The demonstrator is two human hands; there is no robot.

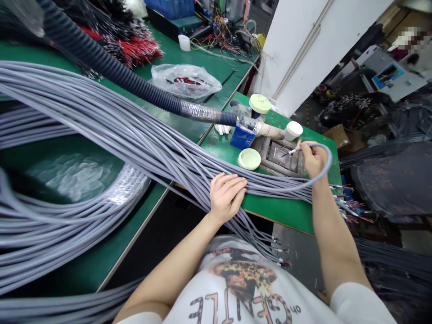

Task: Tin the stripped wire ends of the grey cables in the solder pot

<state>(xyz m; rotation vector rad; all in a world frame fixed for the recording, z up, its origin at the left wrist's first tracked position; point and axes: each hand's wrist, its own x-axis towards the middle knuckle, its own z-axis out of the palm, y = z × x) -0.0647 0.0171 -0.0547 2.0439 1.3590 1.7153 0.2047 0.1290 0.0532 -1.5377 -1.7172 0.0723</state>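
Observation:
My right hand (pixel 313 158) is closed around one grey cable (pixel 326 167) near its end. That cable bends back in a loop, and its stripped wire tip points down over the solder pot (pixel 278 154), where a shiny square surface shows. Whether the tip touches that surface I cannot tell. My left hand (pixel 227 196) lies with outstretched fingers on top of the thick bundle of grey cables (pixel 182 155). Several stripped cable ends (pixel 351 207) with coloured wires stick out past the right edge of the green table.
A black corrugated hose (pixel 135 81) runs to a nozzle beside the pot, resting on a blue box (pixel 243 136). Around it stand an open pale tub (pixel 249 159), a lidded jar (pixel 260 104) and a white cup (pixel 293 130). A clear bag (pixel 185 81) lies farther back.

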